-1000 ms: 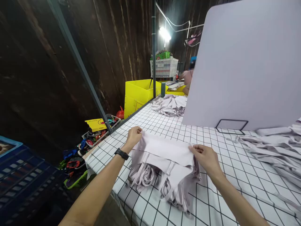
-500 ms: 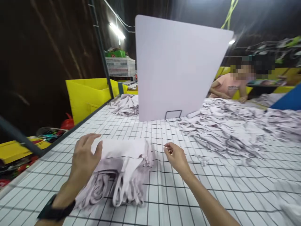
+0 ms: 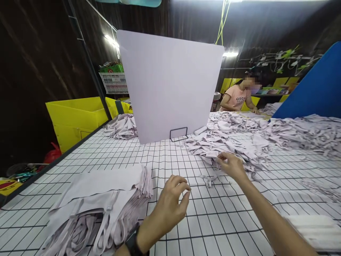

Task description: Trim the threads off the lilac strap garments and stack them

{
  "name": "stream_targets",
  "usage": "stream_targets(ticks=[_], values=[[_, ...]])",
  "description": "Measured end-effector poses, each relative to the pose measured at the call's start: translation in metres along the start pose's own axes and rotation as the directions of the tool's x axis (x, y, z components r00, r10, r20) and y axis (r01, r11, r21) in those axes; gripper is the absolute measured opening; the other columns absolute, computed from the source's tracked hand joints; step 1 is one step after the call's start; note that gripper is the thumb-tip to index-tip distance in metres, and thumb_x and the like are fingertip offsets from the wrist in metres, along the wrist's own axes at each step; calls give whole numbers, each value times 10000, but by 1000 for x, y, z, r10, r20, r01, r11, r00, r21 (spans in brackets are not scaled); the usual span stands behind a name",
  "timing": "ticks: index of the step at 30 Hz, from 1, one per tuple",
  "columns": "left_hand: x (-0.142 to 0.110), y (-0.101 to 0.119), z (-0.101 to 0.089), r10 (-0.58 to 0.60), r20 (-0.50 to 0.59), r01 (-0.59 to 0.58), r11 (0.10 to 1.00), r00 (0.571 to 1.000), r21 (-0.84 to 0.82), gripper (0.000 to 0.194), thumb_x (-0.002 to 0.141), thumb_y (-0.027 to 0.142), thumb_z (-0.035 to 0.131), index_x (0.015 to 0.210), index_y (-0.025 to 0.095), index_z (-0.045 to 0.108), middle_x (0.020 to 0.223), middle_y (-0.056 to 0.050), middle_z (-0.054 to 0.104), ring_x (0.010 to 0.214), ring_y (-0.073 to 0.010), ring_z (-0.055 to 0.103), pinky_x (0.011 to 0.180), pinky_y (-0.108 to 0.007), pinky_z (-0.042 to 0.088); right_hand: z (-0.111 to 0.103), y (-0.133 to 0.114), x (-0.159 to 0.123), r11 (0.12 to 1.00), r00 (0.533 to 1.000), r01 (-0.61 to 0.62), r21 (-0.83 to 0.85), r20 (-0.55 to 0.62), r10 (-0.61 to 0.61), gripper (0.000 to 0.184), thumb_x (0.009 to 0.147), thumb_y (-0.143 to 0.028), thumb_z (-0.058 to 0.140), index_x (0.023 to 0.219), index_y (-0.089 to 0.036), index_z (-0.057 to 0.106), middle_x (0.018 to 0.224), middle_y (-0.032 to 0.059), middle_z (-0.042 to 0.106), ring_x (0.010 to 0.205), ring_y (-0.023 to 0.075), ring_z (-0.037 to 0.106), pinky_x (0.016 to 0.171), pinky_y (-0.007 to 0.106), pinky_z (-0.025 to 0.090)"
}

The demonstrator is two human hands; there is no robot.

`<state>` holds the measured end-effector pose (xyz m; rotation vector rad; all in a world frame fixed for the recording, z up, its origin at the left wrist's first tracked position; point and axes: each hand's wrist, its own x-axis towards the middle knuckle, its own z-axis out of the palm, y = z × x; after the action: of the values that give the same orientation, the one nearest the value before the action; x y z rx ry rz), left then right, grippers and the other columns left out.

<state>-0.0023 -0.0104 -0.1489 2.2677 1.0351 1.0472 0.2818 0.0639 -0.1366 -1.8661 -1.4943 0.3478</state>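
Observation:
My left hand (image 3: 172, 199), with a dark watch (image 3: 133, 241) on its wrist, hovers over the gridded tabletop, fingers curved and apart, holding nothing. To its left lies a neat stack of pale fabric pieces with straps (image 3: 106, 192), their straps hanging in loops at the near side. My right hand (image 3: 231, 166) reaches to the near edge of a loose heap of pale fabric pieces (image 3: 239, 142). Its thumb and fingers are curled with a gap between them, and no fabric is lifted. Whether the fingertips touch the heap I cannot tell.
A large white board (image 3: 173, 85) stands beyond my hands by a black wire stand (image 3: 178, 133). Another pale heap (image 3: 122, 126) lies behind it on the left. Yellow bins (image 3: 77, 117) line the left edge. A blue panel (image 3: 314, 85) rises at right; a co-worker (image 3: 237, 97) sits beyond.
My left hand has left the fabric stack and moved right over the grid. My right hand has reached forward to the loose heap. The view has turned right.

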Motion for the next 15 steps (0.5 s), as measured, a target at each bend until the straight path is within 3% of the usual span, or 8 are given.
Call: stream_targets(ticks=[2,4,6,8,11,13,15], values=[[14,6,8,-74,49,78,993,996,-84,173,927,126,538,1019,209,659,1081,-73,685,1064,-243,633,944,-445,557,-17,-8,-20,990,992,55,129,107,-69,314,896,-524,579,798,-227,602,836,67,647,863,275,607,818,433,493],[28,13,12,-132,76,143,975,988,-171,265,934,186,574,1191,228,623,1222,-83,662,1178,-260,599,1034,-490,508,-35,-20,-43,944,967,68,322,214,-142,367,902,-593,578,870,-228,603,842,45,622,817,226,594,756,356,507],[42,21,13,-155,100,177,948,983,-263,452,930,281,633,1369,263,527,1421,-102,568,1319,-287,517,1108,-531,440,-52,-32,-63,838,932,-12,546,310,-189,377,877,-598,664,882,-227,601,820,23,584,762,180,553,692,292,489],[52,29,15,-141,162,193,905,977,-380,537,902,352,694,1401,273,512,1478,-112,527,1358,-302,482,1121,-533,411,-65,-43,-77,730,897,-132,671,394,-200,395,825,-582,760,861,-218,611,776,5,558,679,139,500,606,244,455],[59,36,20,-76,307,248,782,949,-572,300,854,351,741,1101,193,679,1178,-98,685,1135,-262,615,1026,-452,461,-75,-53,-85,655,885,-255,711,444,-137,457,727,-578,857,866,-208,628,729,-11,557,603,101,473,529,199,434],[58,39,23,-49,370,301,687,928,-662,186,813,313,761,884,157,688,936,-58,695,924,-208,648,923,-390,491,-77,-58,-86,635,899,-293,714,432,-71,514,664,-574,903,899,-210,626,713,-20,570,587,94,494,504,182,439],[57,41,22,-77,374,342,604,924,-720,144,808,270,737,794,145,667,828,-41,668,825,-177,641,869,-363,499,-78,-65,-85,639,910,-304,707,413,-24,575,615,-585,926,918,-216,607,696,-26,588,565,97,521,472,177,442]])
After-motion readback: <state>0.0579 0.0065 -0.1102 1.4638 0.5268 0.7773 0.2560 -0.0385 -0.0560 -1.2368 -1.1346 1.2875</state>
